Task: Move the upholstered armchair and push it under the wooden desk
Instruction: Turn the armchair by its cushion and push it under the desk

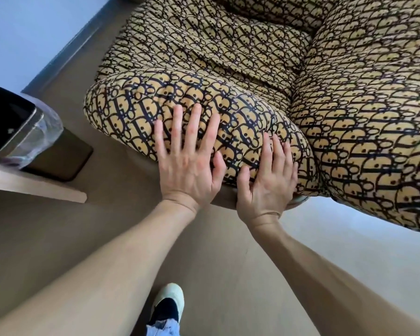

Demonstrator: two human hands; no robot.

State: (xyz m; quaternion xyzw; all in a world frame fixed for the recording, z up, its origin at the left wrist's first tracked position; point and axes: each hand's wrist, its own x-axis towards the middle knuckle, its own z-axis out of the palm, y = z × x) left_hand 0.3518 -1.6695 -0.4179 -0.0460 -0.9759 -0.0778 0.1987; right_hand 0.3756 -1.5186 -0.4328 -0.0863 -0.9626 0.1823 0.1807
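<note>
The upholstered armchair (252, 57) fills the upper and right part of the head view, covered in yellow fabric with a dark letter pattern. Its near armrest (131, 110) bulges toward me. My left hand (187, 161) lies flat on the armrest's side with fingers spread. My right hand (267, 180) presses beside it, fingers apart, where the armrest meets the backrest (374, 117). Neither hand wraps around anything. A light wooden desk edge (34, 185) shows at the left.
A black bin (12, 132) with a clear plastic liner stands at the left behind the desk edge. A pale wall with a grey skirting runs along the upper left. The floor is beige, and my foot (167, 304) in a pale shoe is at the bottom.
</note>
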